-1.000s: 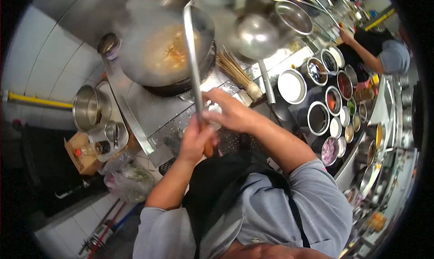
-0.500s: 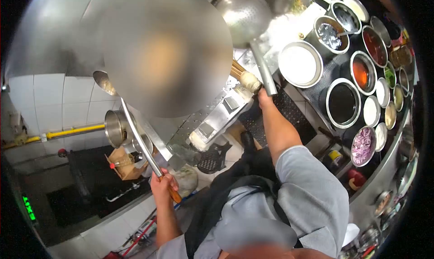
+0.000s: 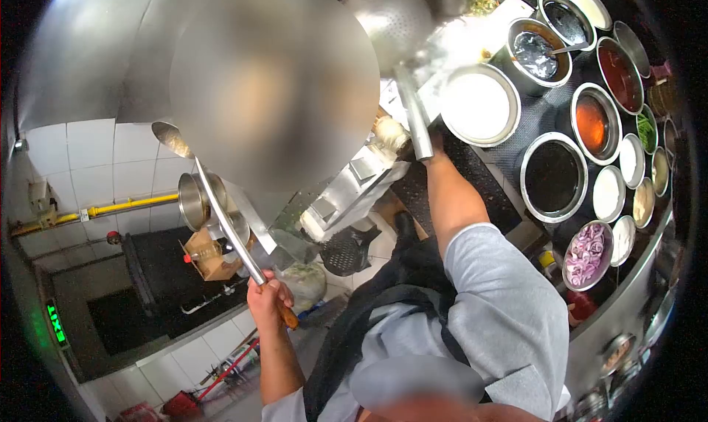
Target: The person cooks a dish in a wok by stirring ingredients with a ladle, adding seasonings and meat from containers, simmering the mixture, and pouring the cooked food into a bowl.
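Observation:
My left hand (image 3: 268, 301) is closed around the wooden grip of a long metal ladle (image 3: 221, 217). The ladle's bowl is up at the left and has something pale and grainy in it. My right hand (image 3: 436, 157) reaches forward beside the end of the tube handle of a perforated strainer (image 3: 414, 116). That handle hides its fingers, so whether it grips anything cannot be made out. Near it is a pale wrapped bundle (image 3: 391, 133). A large round blurred grey shape (image 3: 214, 46) with a tan centre covers the area between my hands and beyond.
Several metal bowls are on the right: white contents (image 3: 479, 105), dark liquid (image 3: 554, 177), orange liquid (image 3: 591, 124) and sliced purple onion (image 3: 588, 254). At the left are a metal pot (image 3: 193, 201), a cardboard box (image 3: 208, 257) and a yellow pipe (image 3: 133, 204).
The view has shifted slightly, so the strainer handle and bowls sit a little differently. My left hand still holds the ladle in nearly the same position; my right arm has barely moved.

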### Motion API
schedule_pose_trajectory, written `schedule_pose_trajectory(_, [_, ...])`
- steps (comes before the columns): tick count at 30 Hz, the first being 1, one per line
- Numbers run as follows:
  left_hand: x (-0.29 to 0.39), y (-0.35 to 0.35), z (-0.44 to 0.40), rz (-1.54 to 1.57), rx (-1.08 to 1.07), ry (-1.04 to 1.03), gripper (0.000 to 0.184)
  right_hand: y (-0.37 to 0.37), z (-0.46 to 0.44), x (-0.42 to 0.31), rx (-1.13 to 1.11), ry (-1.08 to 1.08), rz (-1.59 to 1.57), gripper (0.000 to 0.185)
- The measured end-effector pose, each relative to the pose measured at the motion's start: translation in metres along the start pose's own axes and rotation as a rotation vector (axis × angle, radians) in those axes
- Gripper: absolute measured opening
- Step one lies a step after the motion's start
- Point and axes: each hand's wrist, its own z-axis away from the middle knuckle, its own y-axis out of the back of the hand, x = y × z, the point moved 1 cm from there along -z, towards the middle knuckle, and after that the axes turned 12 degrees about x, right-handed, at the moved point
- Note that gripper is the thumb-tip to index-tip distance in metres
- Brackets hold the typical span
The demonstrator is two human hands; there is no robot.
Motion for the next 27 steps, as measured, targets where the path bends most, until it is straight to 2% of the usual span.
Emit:
schedule_pose_trajectory(1, [-0.002,-0.001,0.001,-0.017,-0.003,-0.008,0.018,0.001,0.003,0.000,-0.001,0.000,0.002,0.041])
schedule_pose_trajectory(2, [-0.002,-0.002,0.002,-0.019,-0.002,-0.006,0.018,0.000,0.009,-0.001,-0.042,0.147,-0.081,0.040])
schedule_pose_trajectory(3, [-0.002,-0.003,0.003,-0.008,0.004,0.001,0.017,0.010,0.009,0.001,-0.138,-0.190,-0.328,0.039])
schedule_pose_trajectory(4, [-0.001,-0.003,0.003,0.002,0.009,0.005,0.017,0.022,0.016,-0.017,-0.143,-0.550,-0.554,0.038])
schedule_pose_trajectory(5, [0.001,-0.003,0.004,-0.004,0.009,0.005,0.017,0.014,0.018,0.003,-0.141,-0.555,-0.557,0.038])
schedule_pose_trajectory(6, [0.001,-0.003,0.004,-0.013,0.025,0.000,0.017,0.001,0.010,0.050,-0.082,-0.322,-0.377,0.039])
schedule_pose_trajectory(9, [-0.001,-0.004,0.003,-0.009,0.049,-0.004,0.016,0.003,0.039,-0.023,-0.033,-0.610,-0.464,0.041])
schedule_pose_trajectory(12, [-0.002,-0.005,0.001,0.010,0.060,-0.012,0.016,-0.003,0.047,-0.039,0.200,-0.392,-0.344,0.041])
schedule_pose_trajectory(15, [-0.002,-0.006,0.001,0.018,0.060,-0.019,0.015,0.000,0.044,-0.052,0.101,-0.285,-0.265,0.038])
schedule_pose_trajectory(18, [-0.003,-0.006,0.002,0.014,0.072,-0.012,0.015,0.000,0.044,-0.051,0.071,-0.290,-0.197,0.037])
schedule_pose_trajectory(21, [-0.005,-0.005,-0.001,0.017,0.068,-0.019,0.015,-0.002,0.014,-0.011,-0.003,-0.409,-0.308,0.037])
schedule_pose_trajectory(23, [-0.005,-0.005,-0.001,0.019,0.062,-0.024,0.015,-0.001,0.012,-0.013,-0.055,-0.492,-0.379,0.036])
schedule_pose_trajectory(27, [-0.004,-0.006,-0.001,0.027,0.068,-0.031,0.014,-0.004,0.042,-0.067,0.110,-0.449,-0.375,0.040])
